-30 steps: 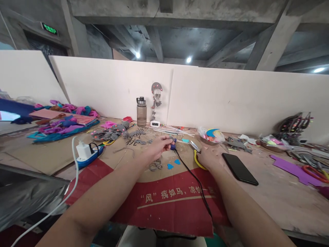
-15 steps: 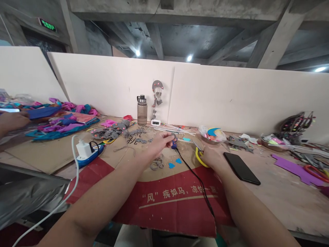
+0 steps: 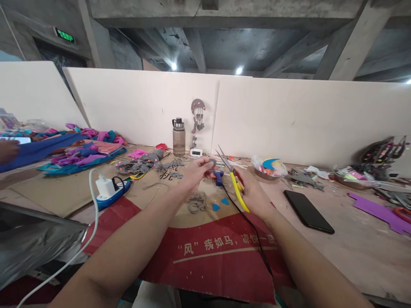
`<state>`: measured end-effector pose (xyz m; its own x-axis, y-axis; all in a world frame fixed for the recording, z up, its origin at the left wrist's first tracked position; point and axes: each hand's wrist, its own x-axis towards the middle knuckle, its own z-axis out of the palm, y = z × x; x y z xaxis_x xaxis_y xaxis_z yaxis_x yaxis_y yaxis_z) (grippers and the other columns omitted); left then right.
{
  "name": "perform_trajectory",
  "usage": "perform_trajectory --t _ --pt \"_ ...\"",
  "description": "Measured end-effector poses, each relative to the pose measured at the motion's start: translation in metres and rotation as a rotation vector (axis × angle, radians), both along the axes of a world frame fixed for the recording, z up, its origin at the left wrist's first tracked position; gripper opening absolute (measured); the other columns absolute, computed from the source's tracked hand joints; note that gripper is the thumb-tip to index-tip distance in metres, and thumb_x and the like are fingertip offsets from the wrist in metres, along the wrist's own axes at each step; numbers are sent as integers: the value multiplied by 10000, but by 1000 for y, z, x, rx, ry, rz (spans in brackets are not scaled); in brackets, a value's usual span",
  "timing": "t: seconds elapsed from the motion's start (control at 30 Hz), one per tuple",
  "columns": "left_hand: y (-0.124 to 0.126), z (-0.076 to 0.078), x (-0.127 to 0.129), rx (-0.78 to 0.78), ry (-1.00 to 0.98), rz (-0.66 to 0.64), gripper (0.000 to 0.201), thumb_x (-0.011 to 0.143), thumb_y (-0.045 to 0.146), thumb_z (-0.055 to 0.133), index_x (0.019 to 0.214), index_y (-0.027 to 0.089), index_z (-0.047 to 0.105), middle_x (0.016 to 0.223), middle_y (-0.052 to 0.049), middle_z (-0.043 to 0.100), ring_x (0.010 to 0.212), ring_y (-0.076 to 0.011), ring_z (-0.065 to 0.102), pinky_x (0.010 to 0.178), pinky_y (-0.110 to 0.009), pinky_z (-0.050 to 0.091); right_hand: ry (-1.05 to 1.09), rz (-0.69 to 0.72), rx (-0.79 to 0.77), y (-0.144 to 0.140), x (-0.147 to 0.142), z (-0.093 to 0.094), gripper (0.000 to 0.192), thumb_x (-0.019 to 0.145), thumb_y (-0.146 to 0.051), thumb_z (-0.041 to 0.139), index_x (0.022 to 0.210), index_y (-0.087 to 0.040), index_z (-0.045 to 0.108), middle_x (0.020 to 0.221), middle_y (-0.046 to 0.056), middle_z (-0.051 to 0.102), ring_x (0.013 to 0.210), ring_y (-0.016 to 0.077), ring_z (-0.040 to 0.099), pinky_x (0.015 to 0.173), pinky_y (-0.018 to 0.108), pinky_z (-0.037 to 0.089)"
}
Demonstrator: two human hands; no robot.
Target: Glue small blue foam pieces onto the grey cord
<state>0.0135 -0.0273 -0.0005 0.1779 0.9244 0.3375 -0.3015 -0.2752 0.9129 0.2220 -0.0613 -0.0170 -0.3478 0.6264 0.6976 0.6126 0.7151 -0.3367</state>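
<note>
My right hand grips yellow-handled scissors, blades open and pointing up-left. My left hand pinches a small grey felt piece just left of the blade tips. A blue glue gun with a black cord lies on the cardboard sheet between the two hands. Grey felt rings and two blue heart cut-outs lie under my left wrist.
A black phone lies right of my right hand. A white charger in a blue power strip sits left. A water bottle, small clock, coloured felt piles, a bowl of scraps and purple sheet surround. Another person's hand is far left.
My right hand has picked the yellow scissors up off the table and raised them toward my left hand. My left hand let go of the glue gun and now holds a grey piece.
</note>
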Motion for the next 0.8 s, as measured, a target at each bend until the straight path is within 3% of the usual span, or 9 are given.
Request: perform_trajectory --t 0.27,0.43,0.8 --pt "-2 1 0 44 27 -87 267 735 367 731 758 135 601 754 -21 658 554 -70 541 550 -216 380 -37 -128 -63 -7 -5 1 405 858 -317 556 1229 -163 509 984 96 609 842 211 581 774 360 493" --pt "1 -2 1 66 74 -96 259 738 368 726 763 127 633 672 -19 630 561 -85 534 561 -226 393 -106 -158 0 -9 -8 3 451 842 -440 610 1194 -167 541 929 78 566 834 215 553 754 352 471" --pt "0 -3 2 89 189 -85 302 733 432 720 774 141 654 621 -9 616 555 -98 536 558 -234 408 -126 -158 15 -8 -6 0 463 841 -477 620 1194 -183 553 956 88 560 834 222 534 752 368 455"
